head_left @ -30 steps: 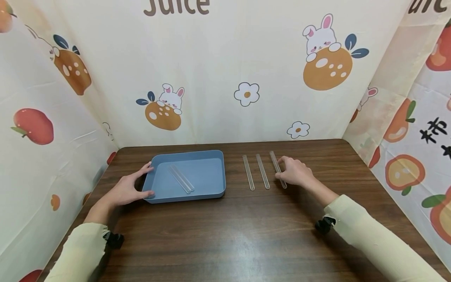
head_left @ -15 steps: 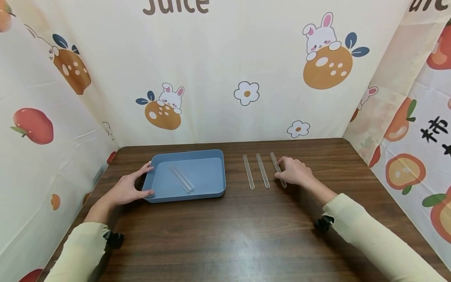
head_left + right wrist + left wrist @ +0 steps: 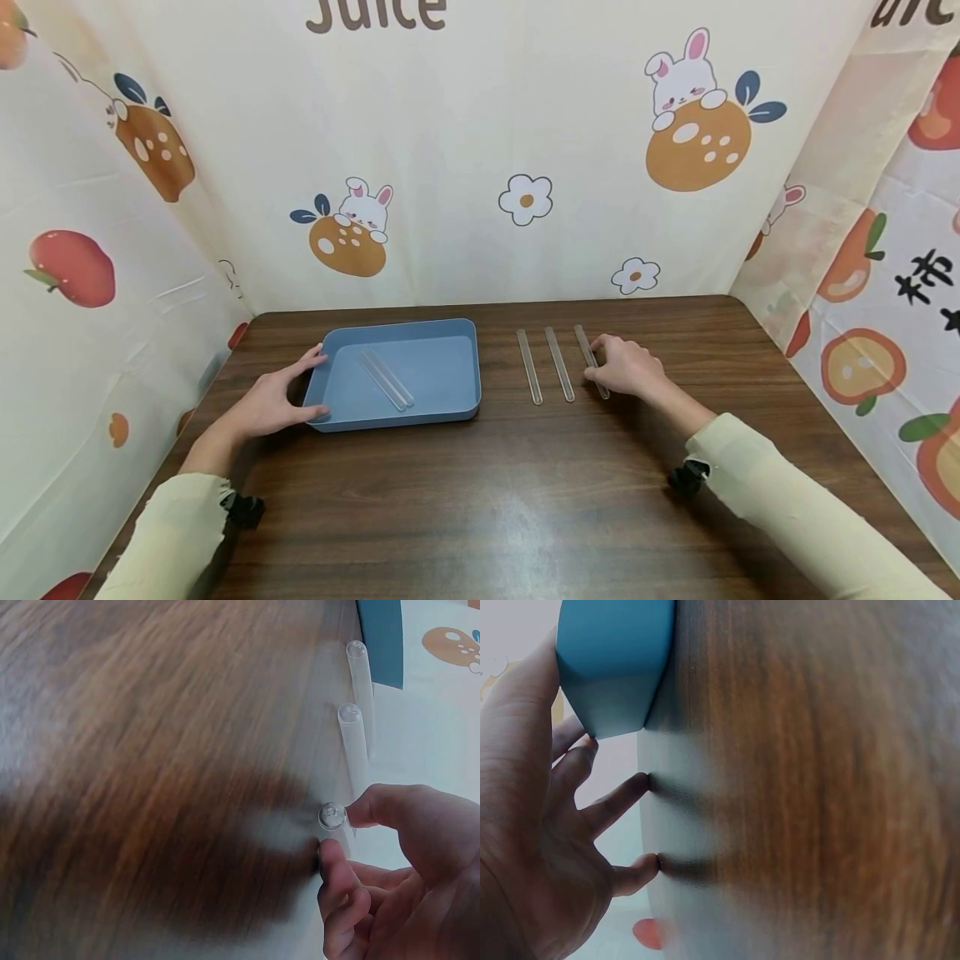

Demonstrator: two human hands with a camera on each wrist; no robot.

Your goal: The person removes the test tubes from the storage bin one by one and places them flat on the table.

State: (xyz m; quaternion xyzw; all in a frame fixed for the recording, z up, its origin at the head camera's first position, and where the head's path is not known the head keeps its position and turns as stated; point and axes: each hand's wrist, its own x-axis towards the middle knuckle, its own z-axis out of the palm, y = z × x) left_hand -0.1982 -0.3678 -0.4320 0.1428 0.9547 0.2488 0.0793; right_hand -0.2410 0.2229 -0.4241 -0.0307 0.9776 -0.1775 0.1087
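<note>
My right hand [image 3: 626,365] pinches a clear test tube [image 3: 584,340] between thumb and fingers, at the right end of a row on the table. In the right wrist view the rounded end of this test tube [image 3: 332,816] shows between thumb and fingertips, low at the table. Side by side to its left lie another test tube [image 3: 558,365] and a third test tube [image 3: 528,367]. The left hand [image 3: 266,404] spreads along the left side of a blue tray [image 3: 450,415], thumb and forefinger touching its rim. Two more test tubes [image 3: 386,380] lie slanted inside the tray.
The brown wood-grain table [image 3: 465,508] ends at a fruit-and-rabbit printed curtain [image 3: 465,158] behind. Side curtains hang left and right. In the left wrist view the outstretched fingertips [image 3: 646,780] meet the table beside the tray's wall.
The far end of the test tube in my right hand has dipped slightly, and the tube lies a little more level with the row. The left hand and tray have stayed put.
</note>
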